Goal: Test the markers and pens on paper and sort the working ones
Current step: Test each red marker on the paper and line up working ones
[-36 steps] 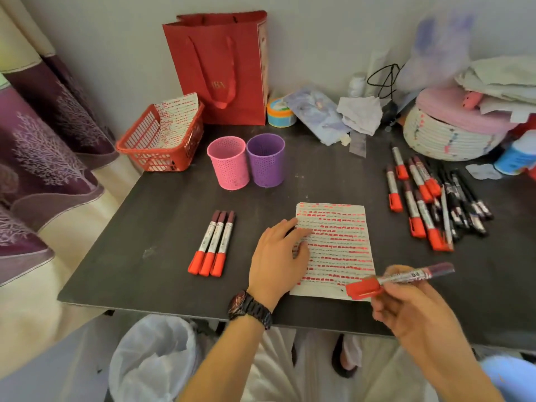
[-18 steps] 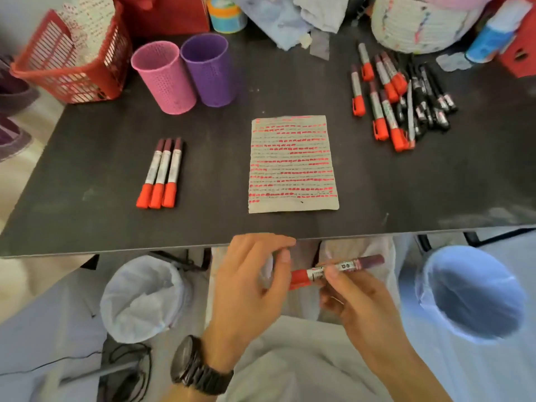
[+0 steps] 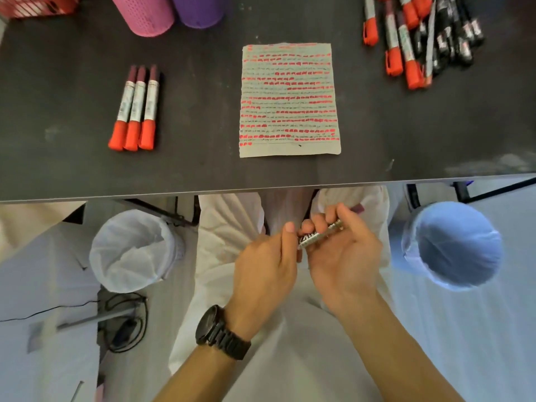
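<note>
Below the table's front edge, over my lap, both hands hold one marker (image 3: 320,234). My right hand (image 3: 345,253) grips its barrel, the dark end sticking out past the fingers. My left hand (image 3: 266,268) is closed round the cap end, which is hidden inside it. On the table lies the test paper (image 3: 288,100), covered in red strokes. Three red-capped markers (image 3: 136,108) lie side by side to its left. A pile of red and black markers and pens (image 3: 420,39) sits at the back right.
A pink cup (image 3: 145,15) and a purple cup (image 3: 200,11) stand at the back, a red basket (image 3: 32,5) at the far left. Under the dark table (image 3: 188,169), a white-lined bin (image 3: 132,250) is on the left and a blue-lined bin (image 3: 452,245) on the right.
Both hands came off the table and down to my lap with the marker. My left hand left the paper and closed round the cap end. The view tilted downward.
</note>
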### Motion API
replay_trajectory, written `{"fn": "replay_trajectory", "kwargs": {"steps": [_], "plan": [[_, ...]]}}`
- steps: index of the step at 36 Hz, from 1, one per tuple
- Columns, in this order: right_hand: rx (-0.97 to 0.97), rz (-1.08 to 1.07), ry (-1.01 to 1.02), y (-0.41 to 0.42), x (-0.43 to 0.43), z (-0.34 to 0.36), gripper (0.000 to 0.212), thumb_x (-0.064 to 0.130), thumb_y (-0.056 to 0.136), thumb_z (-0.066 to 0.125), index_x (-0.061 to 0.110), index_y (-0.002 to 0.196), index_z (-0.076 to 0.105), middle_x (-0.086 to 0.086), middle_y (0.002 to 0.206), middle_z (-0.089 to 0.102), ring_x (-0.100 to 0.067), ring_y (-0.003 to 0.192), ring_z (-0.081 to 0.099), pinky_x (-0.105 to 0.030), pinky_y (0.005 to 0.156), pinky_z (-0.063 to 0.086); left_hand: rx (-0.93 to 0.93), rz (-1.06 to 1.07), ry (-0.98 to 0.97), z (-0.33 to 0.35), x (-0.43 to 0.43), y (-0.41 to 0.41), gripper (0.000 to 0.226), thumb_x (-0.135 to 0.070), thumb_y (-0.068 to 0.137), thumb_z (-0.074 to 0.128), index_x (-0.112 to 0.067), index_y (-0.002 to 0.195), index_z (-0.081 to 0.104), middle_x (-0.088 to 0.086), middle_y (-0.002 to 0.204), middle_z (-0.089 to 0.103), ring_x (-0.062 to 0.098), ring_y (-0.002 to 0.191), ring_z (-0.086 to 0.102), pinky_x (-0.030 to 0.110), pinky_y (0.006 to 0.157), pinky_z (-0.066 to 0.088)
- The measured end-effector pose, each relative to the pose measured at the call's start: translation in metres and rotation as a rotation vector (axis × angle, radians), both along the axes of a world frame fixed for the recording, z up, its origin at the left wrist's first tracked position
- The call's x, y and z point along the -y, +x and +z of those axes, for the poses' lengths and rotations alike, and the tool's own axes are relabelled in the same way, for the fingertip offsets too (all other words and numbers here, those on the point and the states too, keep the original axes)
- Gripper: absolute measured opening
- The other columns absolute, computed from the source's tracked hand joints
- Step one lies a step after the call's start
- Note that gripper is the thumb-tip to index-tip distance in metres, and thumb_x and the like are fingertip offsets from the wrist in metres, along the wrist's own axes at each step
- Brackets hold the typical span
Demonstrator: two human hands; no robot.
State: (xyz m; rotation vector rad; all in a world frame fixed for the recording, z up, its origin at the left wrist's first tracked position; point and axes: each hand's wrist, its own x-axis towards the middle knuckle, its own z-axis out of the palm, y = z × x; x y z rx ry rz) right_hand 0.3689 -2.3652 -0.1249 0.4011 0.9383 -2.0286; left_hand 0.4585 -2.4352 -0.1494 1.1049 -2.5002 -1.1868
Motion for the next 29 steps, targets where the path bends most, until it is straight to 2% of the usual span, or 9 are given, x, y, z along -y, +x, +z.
{"fn": "replay_trajectory", "kwargs": {"steps": [3, 6, 9, 12, 18, 20, 23, 26, 29], "plan": [[0.147, -0.122, 0.036, -0.003, 0.006, 0.004, 0.042, 0.033, 0.093, 0.056, 0.019, 0.055, 0.042, 0.003, 0.056, 0.033, -0.014, 0.05, 0.038, -0.03, 0.06, 0.039, 0.017, 0.01, -0.072, 0.0, -0.004, -0.004, 0.064, -0.055, 0.098, 0.013, -0.019, 0.059, 0.049, 0.003, 0.058, 0.059, 0.027, 0.057, 0.055, 0.044, 0.055, 0.045], [0.197, -0.177, 0.072, -0.007, 0.008, 0.007, 0.045, 0.032, 0.091, 0.058, 0.02, 0.055, 0.034, 0.002, 0.053, 0.026, -0.015, 0.048, 0.028, -0.032, 0.063, 0.036, 0.041, 0.011, -0.247, 0.004, -0.007, -0.006, 0.064, -0.051, 0.1, 0.018, -0.016, 0.057, 0.05, 0.006, 0.054, 0.055, 0.03, 0.05, 0.052, 0.033, 0.046, 0.036], [0.18, -0.164, 0.094, -0.011, 0.007, 0.014, 0.049, 0.027, 0.091, 0.055, 0.022, 0.05, 0.029, 0.004, 0.047, 0.023, -0.014, 0.043, 0.022, -0.026, 0.047, 0.036, 0.016, 0.064, -0.397, 0.01, -0.009, -0.007, 0.06, -0.04, 0.102, 0.033, -0.014, 0.049, 0.049, 0.005, 0.045, 0.049, 0.027, 0.04, 0.045, 0.025, 0.044, 0.027], [0.154, -0.156, 0.08, -0.017, 0.008, 0.02, 0.051, 0.026, 0.093, 0.051, 0.022, 0.049, 0.026, 0.004, 0.044, 0.02, -0.014, 0.041, 0.017, -0.027, 0.039, 0.03, -0.05, 0.108, -0.425, 0.016, -0.013, -0.012, 0.056, -0.035, 0.1, 0.039, -0.018, 0.047, 0.041, 0.002, 0.042, 0.045, 0.021, 0.037, 0.035, 0.023, 0.043, 0.023], [0.023, -0.094, 0.035, -0.023, 0.005, 0.031, 0.048, 0.022, 0.085, 0.053, 0.022, 0.046, 0.024, 0.005, 0.042, 0.017, -0.014, 0.037, 0.014, -0.026, 0.04, 0.024, -0.101, 0.135, -0.279, 0.026, -0.019, -0.02, 0.049, -0.032, 0.1, 0.036, -0.024, 0.053, 0.026, -0.001, 0.038, 0.04, 0.017, 0.035, 0.028, 0.021, 0.044, 0.019], [-0.048, -0.029, -0.022, -0.022, 0.004, 0.033, 0.044, 0.023, 0.078, 0.055, 0.023, 0.045, 0.025, 0.005, 0.041, 0.018, -0.013, 0.035, 0.015, -0.024, 0.04, 0.024, -0.087, 0.126, -0.161, 0.029, -0.018, -0.018, 0.05, -0.035, 0.099, 0.032, -0.02, 0.052, 0.027, -0.002, 0.038, 0.039, 0.017, 0.037, 0.028, 0.025, 0.045, 0.018], [-0.109, 0.012, -0.141, -0.044, -0.002, 0.042, 0.042, 0.026, 0.078, 0.053, 0.025, 0.045, 0.025, 0.008, 0.04, 0.018, -0.011, 0.035, 0.014, -0.022, 0.04, 0.021, -0.111, 0.233, 0.19, 0.02, -0.01, -0.005, 0.061, -0.045, 0.096, 0.03, -0.013, 0.046, 0.042, 0.001, 0.04, 0.042, 0.017, 0.042, 0.038, 0.034, 0.049, 0.028], [-0.201, 0.024, -0.2, -0.076, -0.008, 0.054, 0.044, 0.028, 0.083, 0.05, 0.026, 0.05, 0.021, 0.009, 0.042, 0.016, -0.011, 0.038, 0.011, -0.024, 0.04, 0.019, -0.156, 0.301, 0.276, 0.017, 0.003, 0.021, 0.068, -0.037, 0.106, 0.037, -0.022, 0.04, 0.042, -0.005, 0.04, 0.035, 0.007, 0.041, 0.03, 0.023, 0.048, 0.029], [-0.179, 0.007, -0.259, -0.081, 0.004, 0.056, 0.049, 0.028, 0.094, 0.049, 0.024, 0.051, 0.027, 0.008, 0.044, 0.02, -0.009, 0.04, 0.018, -0.025, 0.044, 0.023, -0.316, 0.274, 0.301, 0.026, 0.015, 0.027, 0.067, -0.054, 0.103, 0.033, -0.023, 0.045, 0.047, -0.005, 0.042, 0.04, 0.004, 0.042, 0.035, 0.014, 0.047, 0.03]]}}
